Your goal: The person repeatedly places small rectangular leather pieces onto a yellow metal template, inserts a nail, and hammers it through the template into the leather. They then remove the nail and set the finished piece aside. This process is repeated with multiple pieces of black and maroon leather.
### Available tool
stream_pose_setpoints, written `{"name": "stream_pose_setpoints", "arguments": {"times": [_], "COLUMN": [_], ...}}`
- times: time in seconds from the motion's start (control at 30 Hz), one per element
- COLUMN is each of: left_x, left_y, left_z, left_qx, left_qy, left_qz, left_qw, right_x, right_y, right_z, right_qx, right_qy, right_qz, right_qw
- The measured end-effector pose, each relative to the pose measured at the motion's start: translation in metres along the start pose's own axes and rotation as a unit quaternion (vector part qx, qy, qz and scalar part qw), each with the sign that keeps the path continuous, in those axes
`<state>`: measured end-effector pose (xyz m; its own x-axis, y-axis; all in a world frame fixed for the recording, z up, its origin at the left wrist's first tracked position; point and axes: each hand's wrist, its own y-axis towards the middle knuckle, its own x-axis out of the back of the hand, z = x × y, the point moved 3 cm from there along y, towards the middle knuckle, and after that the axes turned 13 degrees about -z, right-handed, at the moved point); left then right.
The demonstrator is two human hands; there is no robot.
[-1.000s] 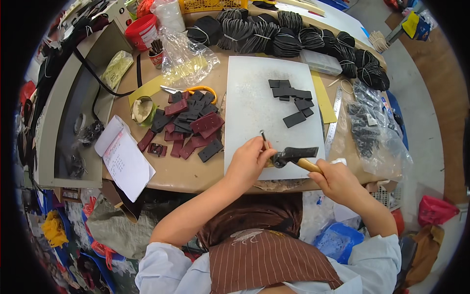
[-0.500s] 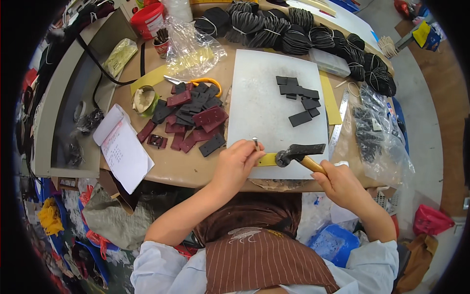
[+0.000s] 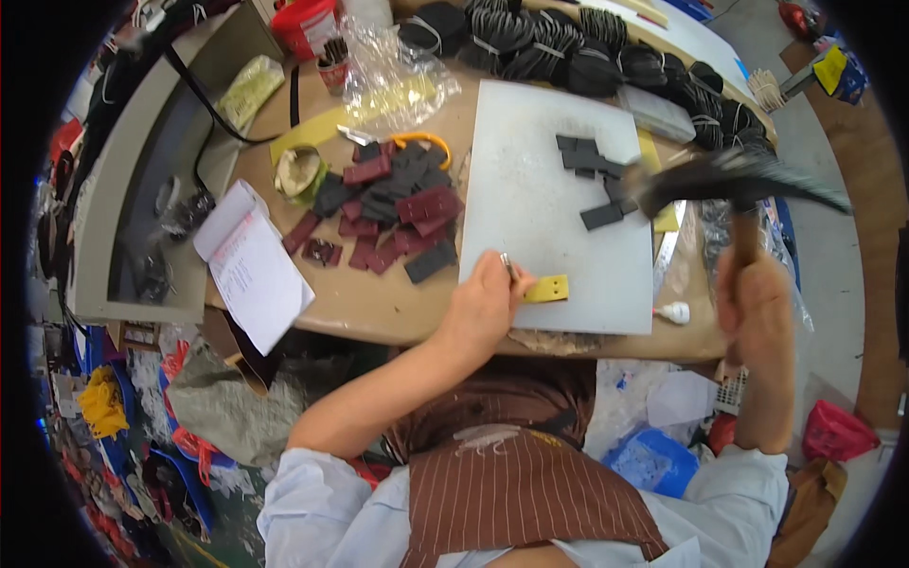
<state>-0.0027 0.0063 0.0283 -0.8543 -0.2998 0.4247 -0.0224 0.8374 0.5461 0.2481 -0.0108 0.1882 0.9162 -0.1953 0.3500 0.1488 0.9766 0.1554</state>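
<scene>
My left hand (image 3: pixel 481 308) is closed around a small metal punch (image 3: pixel 508 265), held upright at the near part of the white board (image 3: pixel 516 204). Beside those fingers lies a yellow strip (image 3: pixel 549 289) with a few small holes; its left end is hidden by the hand. Off to the right, my right hand (image 3: pixel 765 298) grips a hammer (image 3: pixel 746 232) by its wooden handle. The dark hammer head is raised over the board's right side and smeared by motion. Several black rectangular pieces (image 3: pixel 598 216) rest on the far right of the board.
Maroon and black pieces (image 3: pixel 424 206) are heaped left of the board, near orange-handled scissors (image 3: pixel 431 142). A notepad (image 3: pixel 258 270) lies at the table's left front. Black cord bundles (image 3: pixel 497 43) line the back. A white-capped item (image 3: pixel 674 312) and steel ruler (image 3: pixel 668 248) lie at the right.
My right hand has swung the hammer up and to the right, away from the punch. My left hand still holds the punch by the yellow strip. The whole view has shifted slightly.
</scene>
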Motion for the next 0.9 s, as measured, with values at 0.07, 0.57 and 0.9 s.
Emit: {"name": "stream_pose_setpoints", "arguments": {"times": [0.07, 0.57, 0.9], "left_x": [0.001, -0.001, 0.022], "left_y": [0.008, -0.001, 0.038], "left_z": [0.004, 0.002, 0.017], "left_qx": [0.033, -0.031, 0.112], "left_qy": [-0.022, 0.031, -0.214], "left_qz": [0.005, 0.014, 0.045], "left_qw": [0.999, 0.999, 0.969], "right_x": [0.008, -0.004, 0.033], "right_y": [0.008, 0.018, 0.036], "right_z": [0.015, -0.038, -0.123], "right_qx": [0.018, -0.005, 0.293], "right_qy": [-0.022, -0.183, -0.420], "right_qz": [0.005, 0.014, -0.179], "right_qw": [1.000, 0.983, 0.840]}}
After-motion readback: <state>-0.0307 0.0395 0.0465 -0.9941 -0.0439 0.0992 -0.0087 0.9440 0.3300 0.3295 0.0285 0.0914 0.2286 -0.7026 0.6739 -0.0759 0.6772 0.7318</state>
